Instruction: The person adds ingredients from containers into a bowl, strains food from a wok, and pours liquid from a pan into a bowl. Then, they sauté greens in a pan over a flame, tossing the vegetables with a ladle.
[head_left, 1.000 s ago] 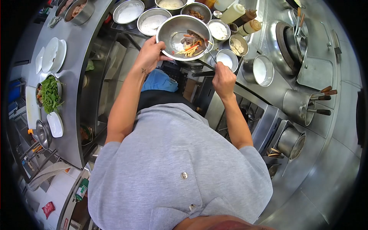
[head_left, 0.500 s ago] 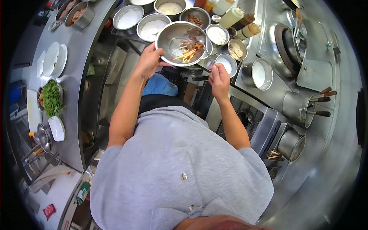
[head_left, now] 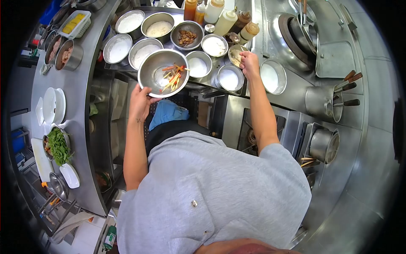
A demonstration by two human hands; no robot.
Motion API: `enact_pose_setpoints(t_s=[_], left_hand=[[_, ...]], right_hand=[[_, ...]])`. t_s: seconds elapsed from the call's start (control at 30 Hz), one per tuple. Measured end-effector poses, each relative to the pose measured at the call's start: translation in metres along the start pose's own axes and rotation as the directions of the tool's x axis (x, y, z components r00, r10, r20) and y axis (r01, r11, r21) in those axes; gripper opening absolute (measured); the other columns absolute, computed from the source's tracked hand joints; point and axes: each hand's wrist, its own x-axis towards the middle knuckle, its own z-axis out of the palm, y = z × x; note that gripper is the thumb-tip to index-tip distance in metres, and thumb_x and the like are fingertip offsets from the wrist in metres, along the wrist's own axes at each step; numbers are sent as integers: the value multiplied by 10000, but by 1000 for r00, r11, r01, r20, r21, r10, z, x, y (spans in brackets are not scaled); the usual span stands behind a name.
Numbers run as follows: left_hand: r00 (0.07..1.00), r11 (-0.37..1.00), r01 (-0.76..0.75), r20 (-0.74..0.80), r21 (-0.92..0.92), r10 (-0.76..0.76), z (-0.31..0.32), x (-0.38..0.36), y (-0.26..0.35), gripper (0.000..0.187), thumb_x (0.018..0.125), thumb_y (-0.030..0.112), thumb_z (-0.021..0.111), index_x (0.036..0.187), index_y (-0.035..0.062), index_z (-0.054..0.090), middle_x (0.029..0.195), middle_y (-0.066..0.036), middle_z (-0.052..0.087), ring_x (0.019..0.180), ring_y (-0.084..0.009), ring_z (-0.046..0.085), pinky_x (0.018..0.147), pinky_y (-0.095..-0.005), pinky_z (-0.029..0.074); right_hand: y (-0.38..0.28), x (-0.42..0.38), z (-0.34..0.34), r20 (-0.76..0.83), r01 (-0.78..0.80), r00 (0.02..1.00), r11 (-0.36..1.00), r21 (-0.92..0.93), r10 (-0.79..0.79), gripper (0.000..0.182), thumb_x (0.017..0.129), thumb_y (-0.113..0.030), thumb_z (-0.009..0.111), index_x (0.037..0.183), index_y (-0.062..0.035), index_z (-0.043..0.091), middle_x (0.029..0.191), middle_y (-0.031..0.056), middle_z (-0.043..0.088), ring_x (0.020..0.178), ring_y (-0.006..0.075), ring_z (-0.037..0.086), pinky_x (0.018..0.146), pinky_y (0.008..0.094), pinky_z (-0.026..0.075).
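Note:
My left hand [head_left: 141,100] grips the lower rim of a steel mixing bowl [head_left: 148,75], thumb over the edge. Strips of red and pale yellow vegetables [head_left: 174,78] lie against its right inner side. Over to the right, my right hand [head_left: 249,65] is closed above a small metal bowl [head_left: 233,51] of pale, yellowish contents. The spoon it held a moment earlier is mostly hidden now. Close by stand a container of white powder [head_left: 229,79] and another white-filled pot [head_left: 270,76].
Several metal bowls of white powder stand behind the mixing bowl, beside a bowl of brown pieces [head_left: 187,38]. Sauce bottles [head_left: 225,23] line the back. A wok [head_left: 289,38] and a pot of utensils [head_left: 323,103] are at right. Leafy greens [head_left: 59,145] sit on the left counter.
My right hand has moved from the mixing bowl up and right to the small bowl, taking the spoon along. The mixing bowl has shifted left and down in view with my left hand.

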Motion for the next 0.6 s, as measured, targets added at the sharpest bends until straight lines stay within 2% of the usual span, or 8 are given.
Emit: enact_pose_setpoints(t_s=[0.13,0.23,0.27,0.3,0.37,0.47,0.53,0.6], left_hand=[[994,1000,3,-108,7,-2,-29,-23,-5,390,863,-15,424,1253,-35,420,1097,-176,590,861,-246,674,661,-331,617],[973,999,-20,-230,-29,13,-50,-50,-8,357,844,-13,457,1200,-30,470,1030,-167,627,844,-269,680,631,-358,613],[977,996,-40,-211,-79,23,-57,-59,-6,365,843,-9,475,1207,-27,469,1053,-162,619,863,-270,676,651,-371,611],[956,991,-38,-295,-126,-1,-63,-69,-5,360,848,-1,483,1208,-21,473,1078,-161,606,879,-265,666,677,-389,607],[942,970,-131,-332,-206,57,-85,-74,-25,346,863,2,476,1209,10,478,1049,-147,587,884,-255,645,702,-421,602],[882,934,-202,-469,-296,42,-101,-89,-17,269,899,22,457,1168,15,460,1095,-153,563,946,-273,632,730,-425,593],[832,869,-347,-544,-354,111,-122,-98,-18,259,905,21,460,1164,7,455,1125,-160,551,962,-287,628,748,-416,591],[764,814,-458,-626,-358,154,-150,-114,-11,257,908,18,462,1165,4,451,1128,-163,552,958,-288,627,756,-406,589]], right_hand=[[6,29,4,-109,8,993,970,-243,-35,134,849,-57,501,818,34,594,547,-7,432,417,76,330,361,247,241],[3,54,0,-94,159,973,906,-392,-211,125,793,-51,538,814,5,648,590,19,460,477,123,440,402,293,348],[0,64,-9,120,323,937,688,-650,-327,196,857,-176,560,929,-12,640,675,60,541,541,152,505,460,305,429],[-4,76,-7,91,133,989,953,-272,-112,366,906,-324,548,1119,-27,561,857,140,610,681,212,597,596,340,526],[-26,69,16,184,116,980,967,-226,-74,595,910,-454,536,1331,-65,378,1112,246,573,905,307,632,824,423,539],[-25,108,0,58,211,974,777,-594,-221,593,898,-425,589,1346,-103,374,997,173,624,825,209,612,714,374,499],[-13,73,11,152,542,711,398,-740,-686,558,918,-349,579,1362,-86,367,924,150,624,722,189,593,621,345,503],[14,53,18,265,663,473,141,-735,-840,542,927,-314,559,1369,-66,367,874,134,627,664,192,588,524,304,485]])
